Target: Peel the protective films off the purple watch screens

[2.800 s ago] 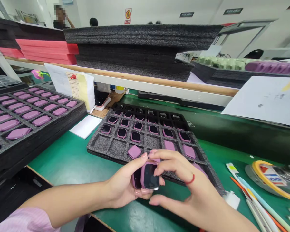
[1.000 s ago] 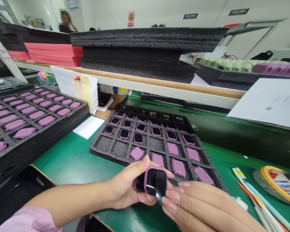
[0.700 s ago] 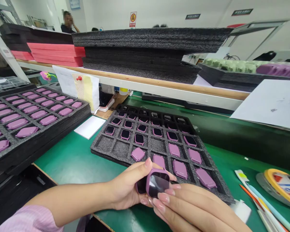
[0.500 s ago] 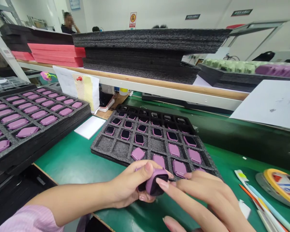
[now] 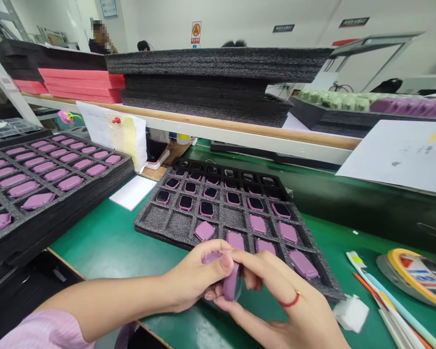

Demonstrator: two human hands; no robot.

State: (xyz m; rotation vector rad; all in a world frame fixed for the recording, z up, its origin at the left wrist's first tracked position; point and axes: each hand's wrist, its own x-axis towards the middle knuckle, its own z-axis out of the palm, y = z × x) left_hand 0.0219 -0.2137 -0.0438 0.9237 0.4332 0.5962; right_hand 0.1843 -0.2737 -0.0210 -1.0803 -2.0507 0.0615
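Observation:
Just in front of the foam tray, a purple smartwatch case (image 5: 231, 285) is held nearly edge-on between both hands. My left hand (image 5: 194, 278) is closed round it, the thumb pressed on its upper edge. A second purple piece shows partly under the left fingers; I cannot tell whether it is separate. My right hand (image 5: 287, 303) pinches the case from the right, fingertips at its top and thumb at its lower edge. Behind the hands, the black foam tray (image 5: 162, 231) holds several purple watches, those at the back screen-up and the nearer ones, like this watch (image 5: 205, 231), back-up.
On the left stands a stack of foam trays (image 5: 105, 182) filled with purple watches. A white pad (image 5: 132, 192) lies between the trays. At right are crumpled white tissue (image 5: 352, 312), a toothbrush (image 5: 355, 261), pens and a tape roll (image 5: 396, 276). A shelf (image 5: 221, 128) bears foam stacks.
My right hand has gone from touching the dark screen with a fingertip to pinching the case at top and bottom. The watch has turned from screen-facing to nearly edge-on.

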